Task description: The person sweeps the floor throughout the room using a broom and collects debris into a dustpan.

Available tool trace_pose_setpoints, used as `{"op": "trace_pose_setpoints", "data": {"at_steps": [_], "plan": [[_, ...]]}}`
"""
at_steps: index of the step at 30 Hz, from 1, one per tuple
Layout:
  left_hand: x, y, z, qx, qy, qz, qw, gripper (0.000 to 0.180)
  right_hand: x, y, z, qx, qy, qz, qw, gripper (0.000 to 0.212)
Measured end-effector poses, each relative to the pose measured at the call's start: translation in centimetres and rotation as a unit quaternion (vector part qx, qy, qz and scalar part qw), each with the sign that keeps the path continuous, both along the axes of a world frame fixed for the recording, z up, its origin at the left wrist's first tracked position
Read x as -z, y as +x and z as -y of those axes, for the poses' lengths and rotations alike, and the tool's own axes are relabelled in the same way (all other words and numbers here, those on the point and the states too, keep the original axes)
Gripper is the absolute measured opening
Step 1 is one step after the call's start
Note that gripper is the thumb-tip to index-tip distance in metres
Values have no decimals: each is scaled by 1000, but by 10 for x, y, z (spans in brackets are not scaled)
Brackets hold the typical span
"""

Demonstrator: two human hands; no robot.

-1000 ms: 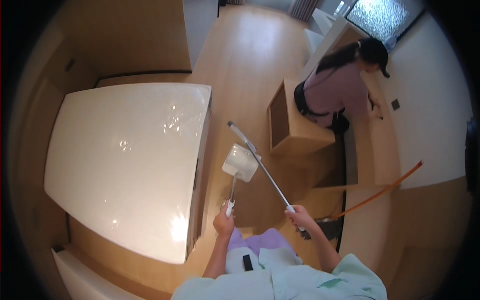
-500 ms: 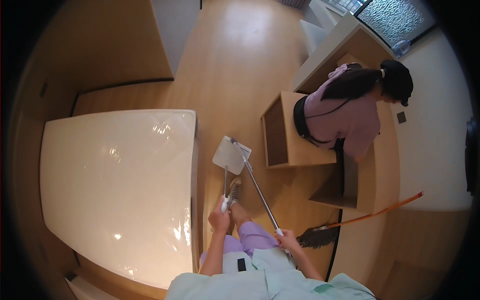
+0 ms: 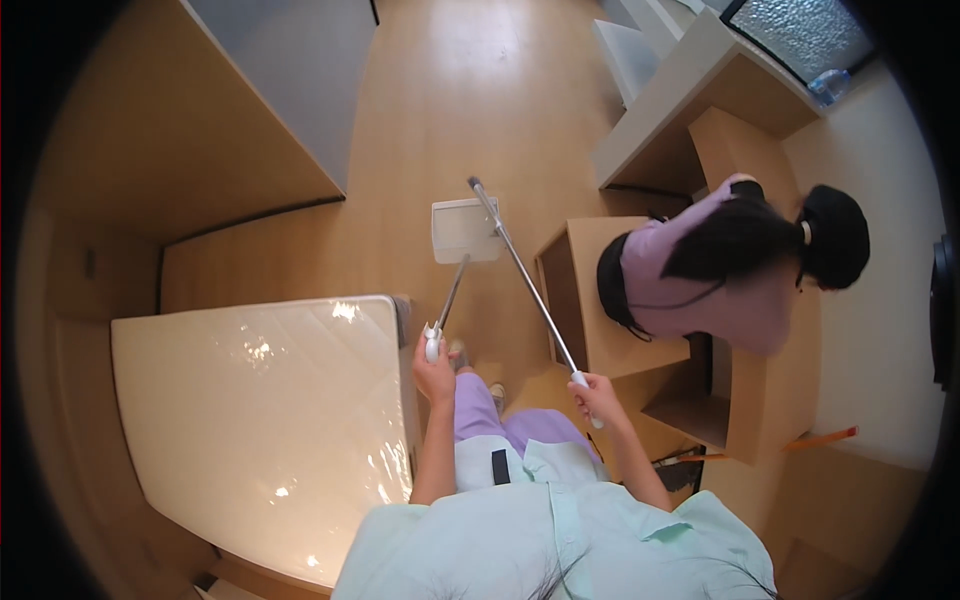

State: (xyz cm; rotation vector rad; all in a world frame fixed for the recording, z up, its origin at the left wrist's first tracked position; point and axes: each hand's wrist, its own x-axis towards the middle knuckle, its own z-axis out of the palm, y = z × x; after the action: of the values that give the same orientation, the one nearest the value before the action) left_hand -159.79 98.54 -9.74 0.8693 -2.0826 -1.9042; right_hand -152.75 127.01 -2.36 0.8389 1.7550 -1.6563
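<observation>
My left hand (image 3: 433, 378) is closed around the white grip of a long-handled dustpan. Its pale, flat pan (image 3: 465, 235) is out ahead over the wood floor. My right hand (image 3: 598, 400) grips the white handle end of a broom with a thin metal pole (image 3: 530, 282). The pole slants forward and left, crossing the pan's right side. The broom's dark far end (image 3: 475, 184) shows just beyond the pan; its bristles are too small to make out.
A plastic-wrapped mattress (image 3: 260, 420) lies to my left, with a tall cabinet (image 3: 230, 110) beyond it. On the right, a person in pink (image 3: 700, 280) leans over an open wooden cabinet (image 3: 620, 290). A grey-headed mop with an orange handle (image 3: 820, 438) lies behind them.
I have stepped forward, my feet shifting. The dustpan has turned straighter and now reaches farther ahead, and the broom end has moved beyond it. The person in pink has turned slightly.
</observation>
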Motion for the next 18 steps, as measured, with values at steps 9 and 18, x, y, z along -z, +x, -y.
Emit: {"op": "trace_pose_setpoints", "data": {"at_steps": [9, 18], "plan": [[43, -197, 63, -53, 68, -25, 996, 29, -9, -269, 16, 84, -167, 44, 981, 11], [25, -390, 115, -97, 59, 59, 992, 29, 19, -508, -46, 333, -592, 216, 701, 25]]}}
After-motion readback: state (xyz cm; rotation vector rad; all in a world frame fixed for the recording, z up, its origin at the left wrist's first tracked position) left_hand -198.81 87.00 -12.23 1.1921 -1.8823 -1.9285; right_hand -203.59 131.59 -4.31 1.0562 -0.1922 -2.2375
